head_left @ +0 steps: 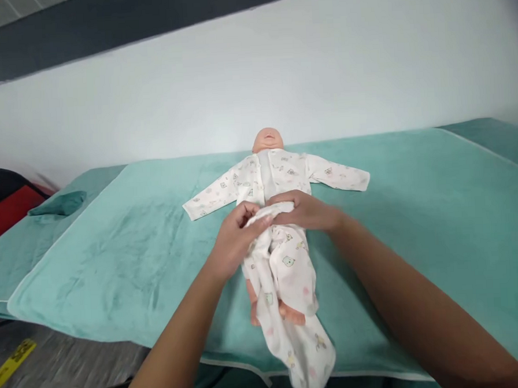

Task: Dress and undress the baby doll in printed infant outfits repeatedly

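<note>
A baby doll (268,141) lies on its back, head toward the wall, in a white printed long-sleeved shirt (288,168) with both sleeves spread out. Over its belly, my left hand (235,238) grips the bunched waistband of matching white printed baby pants (291,267). My right hand (305,210) pinches the other side of that waistband, its fingers partly hidden by cloth. The pants lie over the doll's legs, with a loose end of cloth trailing to the bed's front edge. Bare doll feet (292,314) show between the folds.
A teal plush blanket (114,242) covers the bed, its pale-trimmed front edge close to me. Behind stands a white wall (253,84). At the left are a red and black object (12,207) and a yellow strip (11,364) on the grey floor.
</note>
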A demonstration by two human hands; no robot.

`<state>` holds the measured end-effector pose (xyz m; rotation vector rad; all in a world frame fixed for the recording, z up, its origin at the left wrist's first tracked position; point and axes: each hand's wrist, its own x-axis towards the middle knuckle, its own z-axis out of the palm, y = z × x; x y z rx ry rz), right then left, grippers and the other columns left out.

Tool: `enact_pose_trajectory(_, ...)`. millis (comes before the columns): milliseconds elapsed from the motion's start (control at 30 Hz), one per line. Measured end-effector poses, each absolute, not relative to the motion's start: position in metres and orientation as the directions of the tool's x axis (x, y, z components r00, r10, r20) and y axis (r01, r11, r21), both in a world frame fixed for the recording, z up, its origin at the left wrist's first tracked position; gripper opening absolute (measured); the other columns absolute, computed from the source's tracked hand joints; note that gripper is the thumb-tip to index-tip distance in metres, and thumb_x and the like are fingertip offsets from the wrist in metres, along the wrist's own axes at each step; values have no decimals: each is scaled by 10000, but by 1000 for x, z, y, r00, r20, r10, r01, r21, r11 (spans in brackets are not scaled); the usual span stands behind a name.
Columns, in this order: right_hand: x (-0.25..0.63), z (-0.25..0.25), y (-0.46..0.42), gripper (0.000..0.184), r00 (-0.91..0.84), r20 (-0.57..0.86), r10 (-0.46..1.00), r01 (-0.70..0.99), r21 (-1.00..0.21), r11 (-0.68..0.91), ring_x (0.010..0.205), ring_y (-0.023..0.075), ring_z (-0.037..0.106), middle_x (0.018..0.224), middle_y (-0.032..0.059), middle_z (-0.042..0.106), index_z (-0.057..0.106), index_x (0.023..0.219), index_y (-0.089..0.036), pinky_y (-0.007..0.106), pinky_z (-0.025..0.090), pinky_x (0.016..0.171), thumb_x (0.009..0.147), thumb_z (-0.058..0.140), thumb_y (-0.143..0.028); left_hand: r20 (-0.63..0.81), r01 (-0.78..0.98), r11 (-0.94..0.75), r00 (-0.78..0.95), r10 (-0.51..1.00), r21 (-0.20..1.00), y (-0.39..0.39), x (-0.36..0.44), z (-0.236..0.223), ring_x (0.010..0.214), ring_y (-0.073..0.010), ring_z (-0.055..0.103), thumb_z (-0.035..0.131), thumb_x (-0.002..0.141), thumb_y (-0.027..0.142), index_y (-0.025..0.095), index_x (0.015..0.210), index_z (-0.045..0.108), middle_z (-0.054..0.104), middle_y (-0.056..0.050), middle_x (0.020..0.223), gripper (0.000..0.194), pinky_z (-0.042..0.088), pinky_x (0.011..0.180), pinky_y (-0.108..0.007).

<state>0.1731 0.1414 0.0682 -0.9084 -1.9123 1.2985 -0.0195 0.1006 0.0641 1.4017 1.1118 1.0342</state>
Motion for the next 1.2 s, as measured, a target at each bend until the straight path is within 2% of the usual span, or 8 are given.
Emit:
enact_pose_trajectory(200, 183, 53, 132, 237, -557, 138, 819, -193, -981, 34, 586, 109, 501, 648, -41, 537, 546, 662, -195, 226, 392, 554, 674, 756, -305, -67, 148, 35, 217, 974, 988, 79, -33, 42, 680, -121, 484, 781, 704, 425, 193, 815, 565, 543, 23, 750, 336, 389, 612, -225)
enact_pose_trajectory(400, 173, 72, 114, 290, -745, -12, 667, 212, -952, 220, 683, 161, 601, 788, -5, 681, 715, 884, -211, 246, 435, 580, 712, 769, -437, -49, -125, 46, -17, 999, 991, 73, -14, 48, 609, -103, 461, 727, 772, 397, 224, 841, 509, 504, 47, 698, 286, 408, 578, -216)
enact_pose_trajectory(500, 170, 72, 107, 283, -781, -85, 618, 322, -904, 283, 613, 163, 595, 714, 9, 684, 729, 797, -196, 260, 423, 547, 752, 729, -476, -113, -180, 109, -13, 994, 978, 61, -16, 53, 622, -105, 485, 714, 784, 434, 212, 822, 518, 532, 35, 715, 299, 431, 592, -224)
enact_pose_trajectory(667, 174, 65, 110, 206, -738, 25, 674, 182, -955, 234, 707, 149, 588, 773, -10, 654, 700, 847, -197, 239, 417, 599, 810, 673, -398, -261, 88, 250, 140, 955, 964, 26, -27, 65, 590, -119, 503, 740, 742, 504, 207, 880, 593, 576, 23, 705, 360, 396, 518, -227)
enact_pose_trajectory(800, 177, 64, 113, 147, -823, 128, 554, 66, -946, 317, 715, 125, 553, 784, -28, 614, 649, 803, -184, 222, 407, 623, 751, 720, -301, -299, 287, 249, 144, 943, 925, 11, -21, 66, 517, -92, 455, 760, 735, 400, 208, 822, 592, 538, 47, 641, 269, 346, 468, -214)
enact_pose_trajectory(900, 176, 68, 112, 194, -850, 123, 512, 68, -938, 339, 729, 121, 558, 826, -24, 617, 651, 878, -188, 213, 411, 618, 764, 721, -328, -290, 114, 281, 64, 955, 953, 18, -14, 58, 418, -72, 377, 728, 760, 372, 221, 823, 537, 452, 82, 542, 252, 304, 419, -205)
enact_pose_trajectory(1033, 174, 73, 107, 381, -838, 4, 545, 204, -925, 321, 826, 173, 629, 942, 10, 692, 692, 1049, -193, 242, 460, 672, 753, 746, -427, -157, -185, 160, 31, 987, 970, 36, -13, 50, 605, -100, 545, 758, 736, 323, 194, 855, 563, 582, 38, 706, 262, 449, 570, -208)
enact_pose_trajectory(1200, 172, 68, 106, 355, -851, -156, 502, 299, -929, 219, 806, 193, 656, 891, 24, 730, 733, 930, -168, 276, 483, 704, 756, 746, -477, -160, -210, 158, 8, 987, 965, 40, -17, 47, 588, -98, 509, 742, 766, 406, 181, 863, 601, 571, 27, 694, 282, 420, 523, -201)
